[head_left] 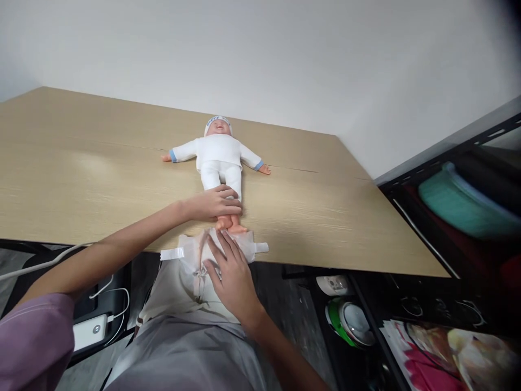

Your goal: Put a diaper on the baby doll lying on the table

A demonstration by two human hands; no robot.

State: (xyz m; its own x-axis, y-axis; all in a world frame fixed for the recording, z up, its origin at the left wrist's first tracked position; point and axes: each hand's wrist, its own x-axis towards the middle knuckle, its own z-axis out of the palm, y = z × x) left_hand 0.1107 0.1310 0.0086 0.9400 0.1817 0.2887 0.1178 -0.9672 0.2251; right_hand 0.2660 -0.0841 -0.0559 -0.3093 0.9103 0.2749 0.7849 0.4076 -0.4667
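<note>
A baby doll [221, 149] lies on its back on the table, arms spread, in a white top and trousers with blue cuffs and a printed cap. Its bare feet point toward me. My left hand [215, 203] reaches across from the left, fingers curled over the doll's lower legs. Just below the feet, an opened white diaper [244, 243] with its side tabs out lies at the table's front edge, partly hanging over it. My right hand [232, 277] rests on the diaper with its fingers spread, the fingertips close to the doll's feet.
The wooden table [101, 179] runs back to a white wall. A white cable [52, 262] crosses at the left, above a white power bank [90, 332]. At the right stands a dark shelf with a teal item [464, 201], a round container [353, 320] and packets.
</note>
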